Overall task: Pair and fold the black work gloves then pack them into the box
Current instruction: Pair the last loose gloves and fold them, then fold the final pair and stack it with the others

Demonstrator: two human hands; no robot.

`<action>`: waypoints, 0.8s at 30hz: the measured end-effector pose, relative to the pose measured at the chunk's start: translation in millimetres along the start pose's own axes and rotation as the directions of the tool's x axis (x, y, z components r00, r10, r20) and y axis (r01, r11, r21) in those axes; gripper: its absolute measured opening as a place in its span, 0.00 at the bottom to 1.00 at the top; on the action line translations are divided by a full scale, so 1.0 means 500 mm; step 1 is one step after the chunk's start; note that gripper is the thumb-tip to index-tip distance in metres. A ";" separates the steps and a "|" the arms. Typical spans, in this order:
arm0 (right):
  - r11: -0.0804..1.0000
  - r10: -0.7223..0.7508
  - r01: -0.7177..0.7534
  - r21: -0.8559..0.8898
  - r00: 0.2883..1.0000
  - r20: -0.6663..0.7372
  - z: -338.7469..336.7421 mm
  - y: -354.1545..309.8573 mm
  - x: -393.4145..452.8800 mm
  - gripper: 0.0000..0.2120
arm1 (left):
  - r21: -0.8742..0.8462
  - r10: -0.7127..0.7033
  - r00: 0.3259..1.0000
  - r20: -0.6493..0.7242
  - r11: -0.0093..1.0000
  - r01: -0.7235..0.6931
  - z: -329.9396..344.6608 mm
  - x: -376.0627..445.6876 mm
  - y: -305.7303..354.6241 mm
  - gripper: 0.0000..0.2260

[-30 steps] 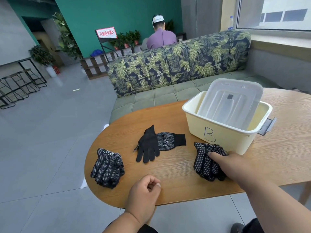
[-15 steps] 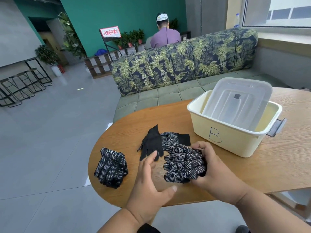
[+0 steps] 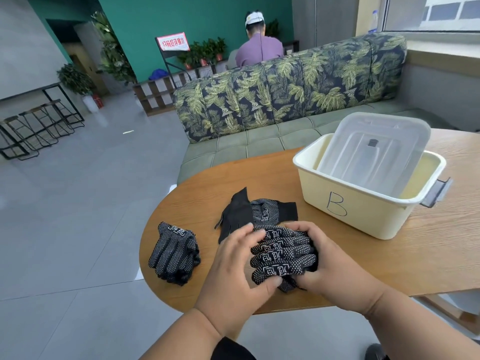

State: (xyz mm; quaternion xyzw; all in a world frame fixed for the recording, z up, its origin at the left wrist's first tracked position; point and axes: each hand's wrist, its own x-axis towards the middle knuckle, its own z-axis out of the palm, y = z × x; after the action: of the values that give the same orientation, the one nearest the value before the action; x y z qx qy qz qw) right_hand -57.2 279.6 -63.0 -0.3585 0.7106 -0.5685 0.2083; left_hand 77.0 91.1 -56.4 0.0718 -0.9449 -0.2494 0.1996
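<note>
Here, the oval wooden table (image 3: 428, 245) carries one cream box (image 3: 361, 203) at about 2 o'clock from the hands, marked "B" on its near wall, with one clear lid (image 3: 374, 149) leaning tilted inside it. Three lots of black work gloves lie on the table. The loose pair (image 3: 255, 213) at 12 o'clock has one plain-backed glove crossing one dotted glove, whose long axis runs 9 to 3 with the cuff at 3. The folded bundle (image 3: 175, 253) at 9 o'clock shows white dots, fingers pointing to 6. The held pair (image 3: 283, 255), dotted and logo-printed, has its fingers stacked and pointing to 9. The right hand (image 3: 332, 258) grasps it from the 3 o'clock side; the left hand (image 3: 239, 266) pinches its fingertips between thumb and fingers
</note>
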 end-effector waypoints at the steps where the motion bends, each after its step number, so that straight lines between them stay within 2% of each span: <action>1: 0.999 0.014 -0.015 0.042 1.000 0.009 -0.003 0.003 0.001 0.34 | -0.058 -0.046 0.998 0.035 0.997 0.048 -0.004 0.005 -0.002 0.41; 2: 0.993 0.038 -0.040 0.111 0.999 0.021 -0.005 0.005 0.003 0.31 | -0.166 -0.123 0.987 0.105 0.976 0.139 -0.009 0.011 -0.004 0.47; 3: 0.976 0.069 -0.077 0.205 0.997 0.044 -0.006 0.006 0.004 0.28 | -0.318 -0.197 0.959 0.203 0.913 0.255 -0.011 0.015 -0.004 0.52; 5: 0.885 0.134 -0.169 0.433 0.985 0.111 -0.004 0.006 0.008 0.24 | -0.626 -0.237 0.893 0.383 0.644 0.440 -0.004 0.018 -0.005 0.57; 6: 0.833 0.162 -0.207 0.513 0.978 0.132 -0.001 0.008 0.010 0.24 | -0.701 -0.235 0.866 0.441 0.513 0.496 0.004 0.015 -0.001 0.56; 7: 0.805 0.183 -0.227 0.548 0.974 0.134 0.001 0.012 0.011 0.24 | -0.731 -0.239 0.847 0.475 0.428 0.531 0.015 0.011 0.004 0.53; 8: 0.790 0.200 -0.239 0.564 0.971 0.132 0.005 0.014 0.012 0.25 | -0.739 -0.254 0.836 0.487 0.390 0.549 0.027 0.005 0.014 0.48; 10: 0.791 0.238 -0.261 0.553 0.964 0.115 0.013 0.019 0.013 0.25 | -0.727 -0.306 0.830 0.467 0.401 0.557 0.056 -0.004 0.036 0.34; 12: 0.800 0.296 -0.290 0.525 0.952 0.075 0.016 0.023 0.013 0.26 | -0.706 -0.378 0.811 0.446 0.408 0.578 0.077 -0.006 0.049 0.28; 15: 0.782 0.384 -0.296 0.549 0.922 -0.049 0.006 0.028 0.015 0.24 | -0.704 -0.438 0.791 0.428 0.387 0.595 0.084 0.003 0.043 0.34; 16: 0.772 0.418 -0.295 0.563 0.903 -0.100 -0.002 0.028 0.016 0.21 | -0.687 -0.464 0.785 0.411 0.408 0.601 0.080 0.007 0.038 0.37; 18: 0.767 0.491 -0.303 0.566 0.844 -0.213 -0.026 0.031 0.020 0.17 | -0.596 -0.505 0.792 0.343 0.535 0.599 0.072 0.016 0.017 0.35; 21: 0.809 0.540 -0.352 0.471 0.761 -0.360 -0.061 0.037 0.024 0.20 | -0.390 -0.541 0.811 0.224 0.713 0.583 0.061 0.027 -0.021 0.19; 24: 0.841 0.530 -0.389 0.375 0.729 -0.433 -0.077 0.041 0.021 0.21 | -0.176 -0.519 0.836 0.180 0.819 0.546 0.061 0.039 -0.053 0.18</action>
State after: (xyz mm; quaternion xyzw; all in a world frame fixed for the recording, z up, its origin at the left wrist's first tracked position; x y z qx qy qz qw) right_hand -96.8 299.2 -71.0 0.0285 0.7259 -0.6609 0.1882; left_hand 47.8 76.9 -87.3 0.2952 -0.8639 -0.4021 0.0694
